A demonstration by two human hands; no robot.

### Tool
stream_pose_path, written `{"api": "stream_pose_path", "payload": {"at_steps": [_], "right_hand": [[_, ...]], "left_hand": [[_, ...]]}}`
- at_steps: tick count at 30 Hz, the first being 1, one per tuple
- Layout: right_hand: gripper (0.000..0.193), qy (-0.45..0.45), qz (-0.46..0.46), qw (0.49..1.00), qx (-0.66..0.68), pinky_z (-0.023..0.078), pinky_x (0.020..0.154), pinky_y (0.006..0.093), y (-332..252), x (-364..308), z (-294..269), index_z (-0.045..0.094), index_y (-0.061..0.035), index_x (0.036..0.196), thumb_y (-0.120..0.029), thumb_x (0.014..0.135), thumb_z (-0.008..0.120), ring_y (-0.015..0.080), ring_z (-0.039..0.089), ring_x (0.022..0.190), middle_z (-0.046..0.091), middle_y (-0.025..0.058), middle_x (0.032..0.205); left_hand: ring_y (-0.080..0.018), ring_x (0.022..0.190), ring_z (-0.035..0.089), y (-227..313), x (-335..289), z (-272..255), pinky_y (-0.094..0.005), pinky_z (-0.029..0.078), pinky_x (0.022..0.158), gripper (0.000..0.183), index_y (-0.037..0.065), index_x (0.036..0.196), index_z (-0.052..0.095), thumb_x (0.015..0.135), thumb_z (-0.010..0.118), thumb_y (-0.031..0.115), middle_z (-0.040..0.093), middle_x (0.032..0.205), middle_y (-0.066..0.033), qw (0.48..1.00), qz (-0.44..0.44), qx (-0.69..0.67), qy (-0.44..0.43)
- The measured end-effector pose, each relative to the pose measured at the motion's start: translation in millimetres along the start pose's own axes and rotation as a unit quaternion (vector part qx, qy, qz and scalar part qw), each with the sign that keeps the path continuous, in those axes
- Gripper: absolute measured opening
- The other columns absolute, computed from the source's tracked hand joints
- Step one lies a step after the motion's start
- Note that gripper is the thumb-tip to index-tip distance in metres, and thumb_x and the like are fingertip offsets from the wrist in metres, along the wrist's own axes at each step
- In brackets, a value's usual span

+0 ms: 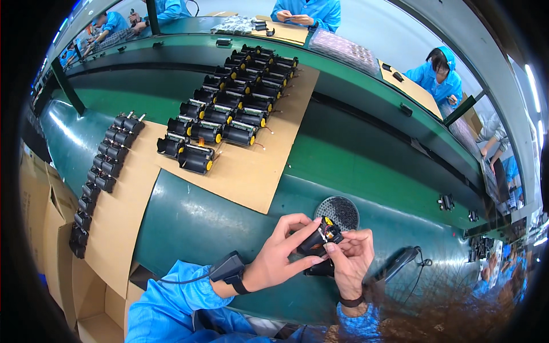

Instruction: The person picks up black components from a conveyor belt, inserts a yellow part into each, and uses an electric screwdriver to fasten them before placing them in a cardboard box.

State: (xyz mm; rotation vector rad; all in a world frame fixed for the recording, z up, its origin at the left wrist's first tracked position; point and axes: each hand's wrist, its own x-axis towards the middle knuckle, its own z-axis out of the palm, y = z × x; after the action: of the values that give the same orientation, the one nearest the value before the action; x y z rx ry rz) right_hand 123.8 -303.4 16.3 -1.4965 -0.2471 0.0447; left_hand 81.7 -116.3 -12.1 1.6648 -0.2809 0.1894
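Note:
Near the front edge of the green bench, my left hand [280, 257] is closed around a black plastic housing [311, 246] with a yellow gear at its end. My right hand [351, 263] pinches the near right side of the same housing, by a thin light-coloured wire or strip; what lies under the fingertips is hidden. Just beyond the hands is a round grey dish [353, 212] holding many tiny black parts. Another black part [320, 270] lies partly hidden below my hands. Right of them rests a black corded hand tool [400, 262].
Rows of black housings with yellow gears [229, 114] cover a cardboard sheet [257, 186]. Smaller black parts [108, 154] line a second sheet at left. A green conveyor [366, 154] runs behind, carrying some parts [446, 202]. Co-workers in blue sit across. Open cartons [91, 297] stand lower left.

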Motion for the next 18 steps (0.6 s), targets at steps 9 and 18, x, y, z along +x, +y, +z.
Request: {"api": "stream_pose_path", "payload": {"at_steps": [9, 18], "right_hand": [[0.063, -0.016, -0.095, 0.977, -0.190, 0.050, 0.073, 0.0264, -2, 8, 0, 0.058, -0.0060, 0.136, -0.005, 0.079, 0.087, 0.0151, 0.057, 0.091, 0.057, 0.0075, 0.115], [0.038, -0.100, -0.118, 0.955, -0.252, 0.054, 0.089, 0.0362, -8, 16, 2, 0.068, -0.0016, 0.119, -0.005, 0.084, 0.083, 0.0273, 0.066, 0.101, 0.063, 0.0151, 0.116]], "left_hand": [[-0.0152, 0.088, 0.065, 1, 7, -4, -0.0270, 0.054, 0.075, 0.053, -0.001, 0.148, 0.054, 0.101, 0.069, 0.020, 0.067, 0.122, -0.0159, 0.996, -0.006, -0.062, 0.066], [-0.0075, 0.076, 0.060, -5, 4, -5, -0.0238, 0.052, 0.069, 0.042, -0.002, 0.127, 0.067, 0.113, 0.050, 0.032, 0.068, 0.096, -0.0016, 0.954, -0.179, -0.241, -0.019]]}}
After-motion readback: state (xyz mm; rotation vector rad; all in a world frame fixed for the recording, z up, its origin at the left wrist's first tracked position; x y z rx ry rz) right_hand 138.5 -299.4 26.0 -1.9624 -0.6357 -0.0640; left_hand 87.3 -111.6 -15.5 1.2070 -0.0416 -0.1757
